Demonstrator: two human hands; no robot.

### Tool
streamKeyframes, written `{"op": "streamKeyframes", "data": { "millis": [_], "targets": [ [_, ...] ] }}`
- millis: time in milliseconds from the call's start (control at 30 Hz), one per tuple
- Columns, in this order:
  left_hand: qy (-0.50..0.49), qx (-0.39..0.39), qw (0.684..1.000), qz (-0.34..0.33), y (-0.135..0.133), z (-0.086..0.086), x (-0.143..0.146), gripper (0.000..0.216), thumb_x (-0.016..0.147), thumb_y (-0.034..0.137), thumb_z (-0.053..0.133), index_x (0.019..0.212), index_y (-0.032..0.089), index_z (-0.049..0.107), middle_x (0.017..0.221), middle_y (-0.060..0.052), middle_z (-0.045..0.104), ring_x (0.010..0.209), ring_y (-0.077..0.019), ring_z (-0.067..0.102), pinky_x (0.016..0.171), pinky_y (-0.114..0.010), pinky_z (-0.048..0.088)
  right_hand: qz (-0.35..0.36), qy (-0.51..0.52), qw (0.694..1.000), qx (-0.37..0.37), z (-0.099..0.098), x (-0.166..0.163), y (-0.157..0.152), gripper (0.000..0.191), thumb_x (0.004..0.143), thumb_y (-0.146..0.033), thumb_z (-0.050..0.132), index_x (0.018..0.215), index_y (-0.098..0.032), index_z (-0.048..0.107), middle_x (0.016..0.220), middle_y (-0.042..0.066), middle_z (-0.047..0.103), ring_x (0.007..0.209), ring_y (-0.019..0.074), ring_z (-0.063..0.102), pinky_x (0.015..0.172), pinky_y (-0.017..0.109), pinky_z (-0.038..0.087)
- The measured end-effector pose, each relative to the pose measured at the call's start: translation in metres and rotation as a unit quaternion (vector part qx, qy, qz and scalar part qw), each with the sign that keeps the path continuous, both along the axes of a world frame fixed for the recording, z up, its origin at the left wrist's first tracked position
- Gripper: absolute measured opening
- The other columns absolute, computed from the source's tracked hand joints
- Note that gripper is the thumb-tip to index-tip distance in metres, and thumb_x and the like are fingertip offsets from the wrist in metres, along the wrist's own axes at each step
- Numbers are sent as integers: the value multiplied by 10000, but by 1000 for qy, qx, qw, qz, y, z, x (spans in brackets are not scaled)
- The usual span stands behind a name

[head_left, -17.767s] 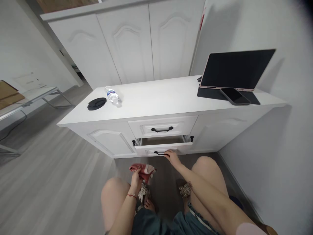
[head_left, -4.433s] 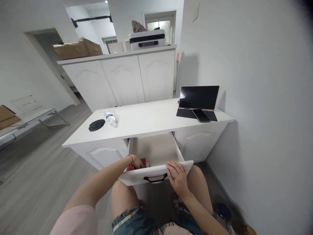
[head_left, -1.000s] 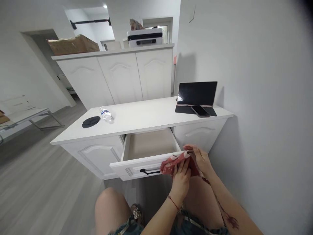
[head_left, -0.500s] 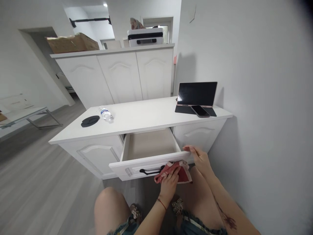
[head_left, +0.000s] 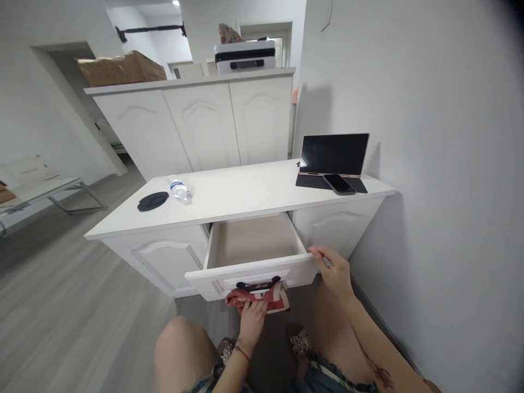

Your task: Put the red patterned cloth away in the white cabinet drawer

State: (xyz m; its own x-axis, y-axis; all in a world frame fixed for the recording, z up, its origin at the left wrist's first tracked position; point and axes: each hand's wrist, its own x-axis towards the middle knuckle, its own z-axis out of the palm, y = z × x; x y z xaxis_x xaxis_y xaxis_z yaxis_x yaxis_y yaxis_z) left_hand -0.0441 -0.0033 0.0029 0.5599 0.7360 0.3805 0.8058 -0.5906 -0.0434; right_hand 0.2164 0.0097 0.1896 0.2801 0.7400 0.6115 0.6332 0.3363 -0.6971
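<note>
My left hand, gripping red cloth, has shifted work to the handle; my right hand pinches the drawer front.

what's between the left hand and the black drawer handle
A red cloth lies between the left hand and the black drawer handle, as the head view shows.

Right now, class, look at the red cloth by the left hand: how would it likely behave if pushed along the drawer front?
Probably floppy: the red cloth bunches in soft folds at the left hand. Likely light, since its layers look thin. It might snag on the black handle, which it appears to touch.
</note>
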Motion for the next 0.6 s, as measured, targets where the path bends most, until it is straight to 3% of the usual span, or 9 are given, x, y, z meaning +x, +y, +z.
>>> {"op": "streamKeyframes", "data": {
  "millis": [167, 267, 400, 500, 600],
  "targets": [
    [-78, 80, 988, 105, -14, -21, -38, 503, 747, -43, 372, 1151, 152, 599, 1137, -123, 651, 1091, -255, 571, 971, -505, 419, -19, -10, 999, 37, -3, -6, 1, 271, 883, -411, 495, 817, -214, 668, 861, 46, 698, 826, 185, 645, 774, 320, 515],
    [-175, 86, 969, 153, -19, -22, -47, 489, 733, -51, 345, 1124, 119, 585, 1293, -168, 548, 1298, -289, 398, 1018, -542, 378, -31, -13, 999, 40, -7, -8, 2, 273, 884, -420, 490, 819, -216, 659, 859, 43, 689, 824, 185, 637, 772, 323, 510],
    [-305, 23, 932, 196, -17, -6, -44, 490, 759, -22, 355, 1187, 155, 518, 1520, -135, 248, 1406, -249, 166, 1085, -472, 325, -42, -17, 998, 33, -9, -11, 3, 278, 894, -420, 470, 805, -219, 641, 839, 48, 672, 818, 190, 619, 780, 323, 492],
    [-366, 12, 907, 210, -14, 9, -39, 466, 777, 8, 372, 1198, 162, 499, 1545, -122, 170, 1407, -240, 137, 1105, -430, 296, -46, -33, 998, 28, -8, -13, 3, 274, 898, -410, 455, 798, -225, 631, 820, 45, 665, 804, 187, 610, 814, 336, 484],
    [-397, 20, 890, 221, -12, 27, -35, 408, 806, 44, 390, 1190, 149, 482, 1553, -154, 88, 1411, -256, 111, 1105, -442, 283, -53, -62, 996, 30, -8, -15, 3, 264, 901, -399, 449, 794, -235, 626, 817, 26, 674, 777, 178, 609, 972, 417, 417]
  ]
}}
